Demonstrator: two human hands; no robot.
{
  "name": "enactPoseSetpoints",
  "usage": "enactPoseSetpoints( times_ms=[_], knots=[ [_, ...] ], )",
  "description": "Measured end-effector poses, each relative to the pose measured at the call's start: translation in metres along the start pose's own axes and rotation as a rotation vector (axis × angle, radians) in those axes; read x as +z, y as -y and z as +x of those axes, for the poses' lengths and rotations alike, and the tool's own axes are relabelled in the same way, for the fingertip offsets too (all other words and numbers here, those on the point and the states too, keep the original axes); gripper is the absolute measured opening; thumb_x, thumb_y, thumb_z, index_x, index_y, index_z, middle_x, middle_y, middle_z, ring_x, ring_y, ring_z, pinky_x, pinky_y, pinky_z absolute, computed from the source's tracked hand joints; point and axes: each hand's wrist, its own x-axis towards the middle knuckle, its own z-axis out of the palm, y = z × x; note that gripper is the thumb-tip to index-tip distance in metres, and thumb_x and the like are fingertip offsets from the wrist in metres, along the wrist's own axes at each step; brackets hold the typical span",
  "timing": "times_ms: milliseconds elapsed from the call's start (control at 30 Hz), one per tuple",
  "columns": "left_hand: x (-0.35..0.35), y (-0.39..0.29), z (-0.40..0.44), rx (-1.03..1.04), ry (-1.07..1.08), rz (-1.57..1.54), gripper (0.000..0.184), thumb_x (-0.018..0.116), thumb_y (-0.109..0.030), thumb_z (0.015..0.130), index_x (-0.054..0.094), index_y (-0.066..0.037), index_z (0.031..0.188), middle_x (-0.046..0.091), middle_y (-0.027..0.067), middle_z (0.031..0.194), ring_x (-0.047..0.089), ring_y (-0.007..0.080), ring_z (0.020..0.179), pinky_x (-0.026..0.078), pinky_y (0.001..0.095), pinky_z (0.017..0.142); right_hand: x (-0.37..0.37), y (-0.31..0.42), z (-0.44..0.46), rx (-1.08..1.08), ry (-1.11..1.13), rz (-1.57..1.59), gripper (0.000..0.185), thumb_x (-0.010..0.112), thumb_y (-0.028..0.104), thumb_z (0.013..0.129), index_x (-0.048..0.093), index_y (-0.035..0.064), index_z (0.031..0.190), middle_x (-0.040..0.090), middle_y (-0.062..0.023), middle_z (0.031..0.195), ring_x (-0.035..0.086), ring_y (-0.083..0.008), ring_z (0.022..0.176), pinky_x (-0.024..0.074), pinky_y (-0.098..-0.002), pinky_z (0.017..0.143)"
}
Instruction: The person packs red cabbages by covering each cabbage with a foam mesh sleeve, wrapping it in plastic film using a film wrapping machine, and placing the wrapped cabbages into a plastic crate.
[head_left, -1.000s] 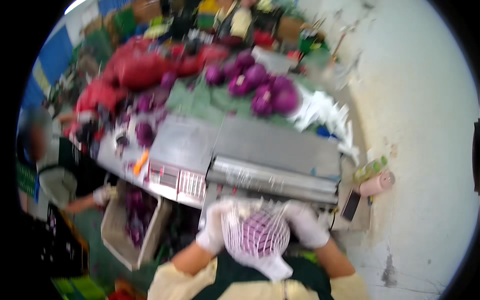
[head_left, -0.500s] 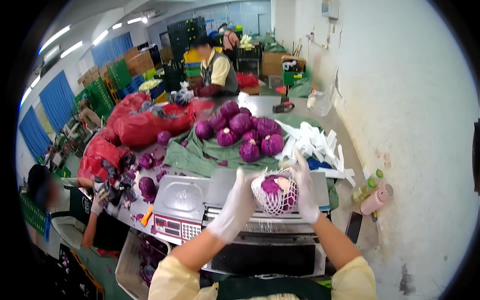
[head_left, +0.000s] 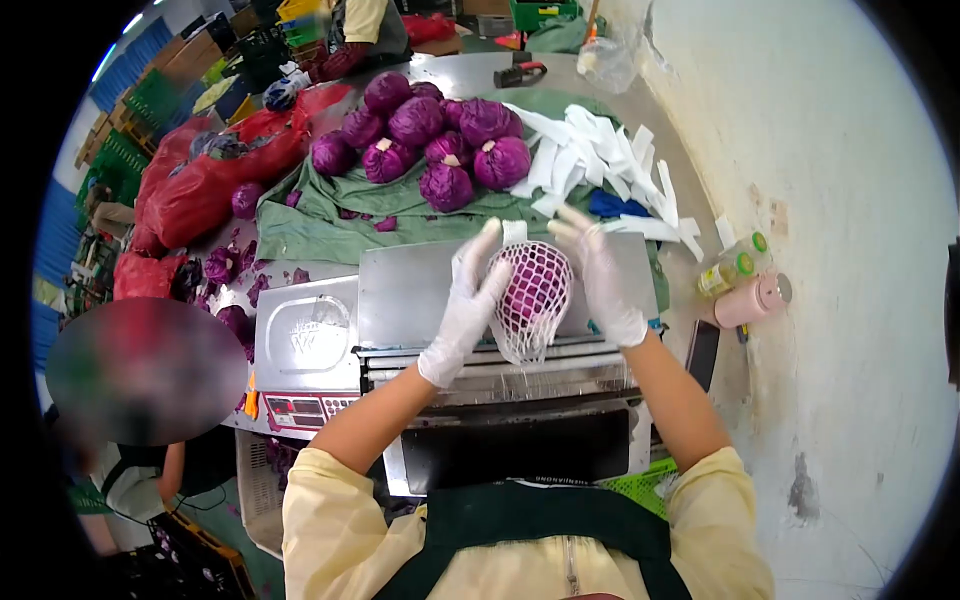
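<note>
Netted cabbage [head_left: 540, 288]: shifted since half a second ago, now farther out from me, over the metal plate [head_left: 405, 290]; back then it was nearer the rollers [head_left: 585, 367], with its pale stem showing. My view has tipped down as well.
Red bags [head_left: 222, 190]: far left on the desk [head_left: 455, 72], well apart from both hands.
Scale [head_left: 305, 325]: left of the plate, just beside it, nothing on its pan that I can see.
Loose cabbages [head_left: 415, 125]: heaped on the green cloth, beyond my left hand.
Left grip [head_left: 468, 305]: released, gloved, fingers spread; I see its thumb against the left side of the mesh, so I judge it the nearer hand.
White tab [head_left: 514, 231]: at the far end of the net, between my two sets of fingertips.
Net's long axis: runs away from me, tab far and slightly left, loose mesh [head_left: 525, 347] trailing near, down to the rollers.
Right grip [head_left: 603, 285]: released, fingers bent inward above the cabbage's right side; just beside the mesh, and whether it touches I cannot tell.
White strips [head_left: 595, 160]: piled beyond that hand.
Pink flask [head_left: 752, 300]: far right, by the wall.
</note>
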Motion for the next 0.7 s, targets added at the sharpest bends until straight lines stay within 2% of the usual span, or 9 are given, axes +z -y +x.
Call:
enactPoseSetpoints(
  times_ms=[100,200,267,367,433,533,600,667,700],
  knots=[
    [0.006,0.013,0.007,0.152,0.005,0.252,0.046,0.059,-0.02,0.094,0.047,-0.005,0.135,0.044,0.014,0.134,0.043,0.0196,0.125,0.036,0.0322,0.105,-0.003,-0.001,-0.003,0.074,-0.024,-0.153,0.055,0.037,0.044,0.101,0.041,0.0074,0.141,0.051,-0.0123,0.134,0.044,-0.0182,0.125,0.0326,-0.03,0.105],
    [0.017,0.024,0.019,-0.242,-0.052,-0.264,0.039,0.063,-0.029,0.092,0.06,-0.001,0.118,0.064,0.0025,0.098,0.059,0.009,0.088,0.048,0.0228,0.081,0.022,-0.033,-0.008,0.084,-0.039,0.114,0.048,0.042,0.038,0.1,0.052,-0.0008,0.127,0.057,-0.0086,0.123,0.052,-0.0143,0.112,0.0416,-0.0273,0.094],
    [0.027,-0.002,0.021,-0.482,-0.152,-0.266,0.043,0.065,-0.032,0.091,0.059,0.0,0.119,0.063,0.0024,0.098,0.057,0.0082,0.087,0.047,0.0226,0.08,0.018,-0.032,0.005,0.383,-0.1,0.43,0.044,0.041,0.037,0.101,0.06,-0.0005,0.112,0.064,-0.0042,0.101,0.058,-0.0108,0.093,0.0447,-0.0269,0.087],
    [0.03,0.013,0.014,-0.349,-0.192,-0.272,0.049,0.065,-0.035,0.09,0.057,0.001,0.122,0.062,0.0054,0.103,0.057,0.0093,0.087,0.047,0.0237,0.079,0.018,-0.02,0.003,0.464,-0.16,0.317,0.045,0.042,0.038,0.1,0.061,-0.002,0.11,0.064,-0.0045,0.102,0.058,-0.0115,0.095,0.0453,-0.027,0.086],
    [0.029,0.017,0.004,-0.292,-0.249,-0.16,0.052,0.065,-0.035,0.09,0.054,0.001,0.125,0.061,0.0081,0.107,0.057,0.0114,0.091,0.047,0.025,0.081,0.009,-0.032,0.002,0.093,-0.02,-0.041,0.044,0.046,0.038,0.098,0.061,-0.0014,0.11,0.066,-0.0069,0.103,0.059,-0.0146,0.096,0.046,-0.0284,0.085],
    [0.011,0.022,-0.007,-0.07,-0.289,0.13,0.06,0.064,-0.036,0.091,0.046,0.003,0.133,0.057,0.0155,0.116,0.056,0.0181,0.102,0.047,0.0288,0.087,-0.01,-0.015,-0.009,0.041,-0.069,-0.483,0.04,0.049,0.038,0.097,0.062,0.0027,0.111,0.066,-0.0115,0.105,0.06,-0.0209,0.099,0.0461,-0.0299,0.086],
    [-0.014,0.01,-0.014,0.113,-0.144,0.259,0.053,0.063,-0.03,0.091,0.046,-0.007,0.136,0.058,0.0164,0.115,0.06,0.021,0.098,0.049,0.0299,0.087,-0.03,0.009,-0.034,-0.113,-0.065,-0.69,0.034,0.055,0.034,0.094,0.06,0.0095,0.117,0.063,-0.0141,0.105,0.06,-0.0264,0.1,0.0463,-0.033,0.087],
    [-0.051,-0.05,-0.036,0.009,0.215,0.782,0.052,0.062,-0.025,0.091,0.044,-0.019,0.139,0.058,0.0089,0.118,0.063,0.0194,0.098,0.052,0.0318,0.082,-0.058,0.032,-0.061,-0.442,0.161,-1.178,0.045,0.065,0.024,0.084,0.055,0.0141,0.127,0.06,-0.01,0.11,0.059,-0.0278,0.099,0.0461,-0.0336,0.087],
    [-0.081,-0.046,-0.045,0.203,0.298,1.114,0.056,0.064,-0.025,0.087,0.044,-0.022,0.139,0.059,0.0075,0.116,0.064,0.0201,0.091,0.053,0.0328,0.075,-0.071,0.045,-0.074,-0.445,0.17,-1.178,0.045,0.065,0.024,0.084,0.055,0.0141,0.127,0.06,-0.01,0.11,0.059,-0.0278,0.099,0.0461,-0.0336,0.087]
  ],
)
